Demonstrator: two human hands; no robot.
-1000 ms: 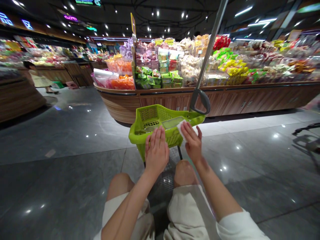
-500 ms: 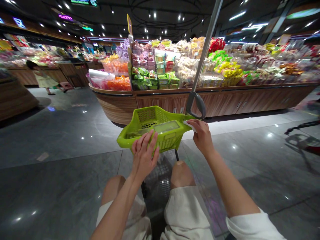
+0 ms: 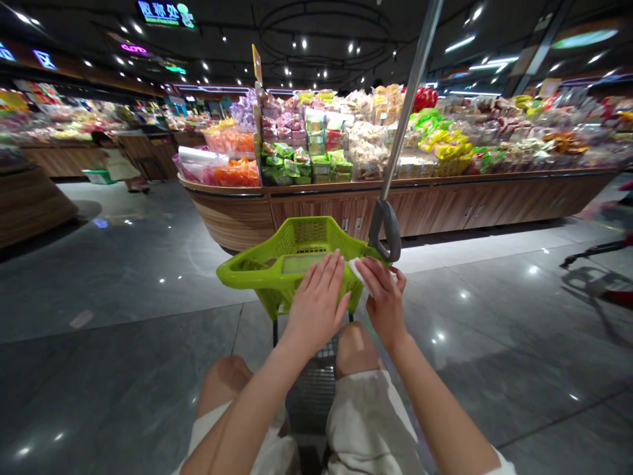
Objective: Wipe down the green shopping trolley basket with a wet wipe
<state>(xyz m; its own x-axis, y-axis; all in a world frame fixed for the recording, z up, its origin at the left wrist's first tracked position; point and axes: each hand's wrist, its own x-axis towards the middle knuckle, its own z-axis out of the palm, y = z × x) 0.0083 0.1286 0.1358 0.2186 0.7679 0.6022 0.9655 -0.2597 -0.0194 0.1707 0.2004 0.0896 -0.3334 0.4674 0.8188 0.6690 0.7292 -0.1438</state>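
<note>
A lime-green shopping cart basket stands right in front of my knees, with a flat clear panel set in its near rim. My left hand lies on that rim with its fingers stretched out, covering part of the panel. To its right, my right hand is closed on a folded white tissue, pressed against the basket's right corner. Its fingers hide most of the tissue. Just beyond that hand, a grey loop handle hangs at the foot of a slanted metal pole.
Past the cart, a long wooden display counter is heaped with packaged snacks. A person is by a green tub at the far left. Part of another cart shows at the right edge, on the shiny grey floor.
My left hand has slid right along the rim. My right hand, with the tissue, has come left and slightly down. The basket has turned, and the distant person has moved right in view.
</note>
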